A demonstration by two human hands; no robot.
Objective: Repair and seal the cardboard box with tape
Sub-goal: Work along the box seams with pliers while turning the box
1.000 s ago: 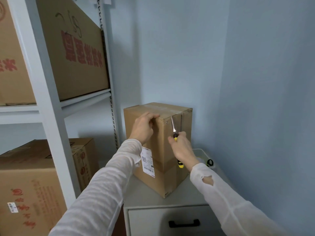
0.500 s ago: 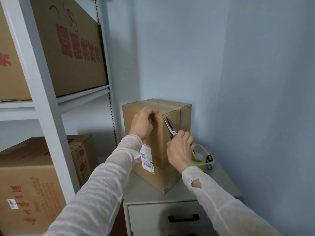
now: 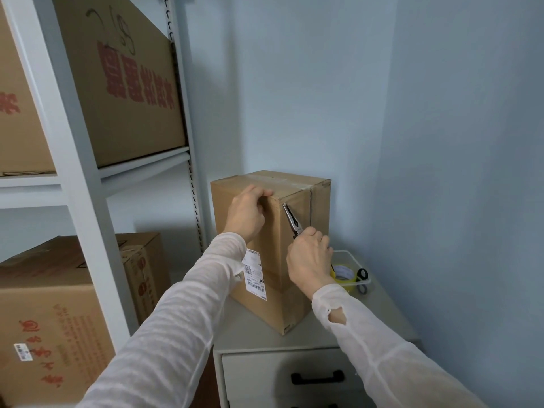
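The tall brown cardboard box (image 3: 320,210) stood on the grey cabinet top (image 3: 379,319). My left hand (image 3: 247,212) curled over its upper near corner to steady it. My right hand (image 3: 307,257) clamped steel needle-nose pliers (image 3: 291,219), their tips against its right face.

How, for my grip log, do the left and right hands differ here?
The left hand grips the cardboard box at its top corner; the right hand grips pliers. The left hand sits higher, the right hand lower, in front of the box's side. Both have fingers curled on something.
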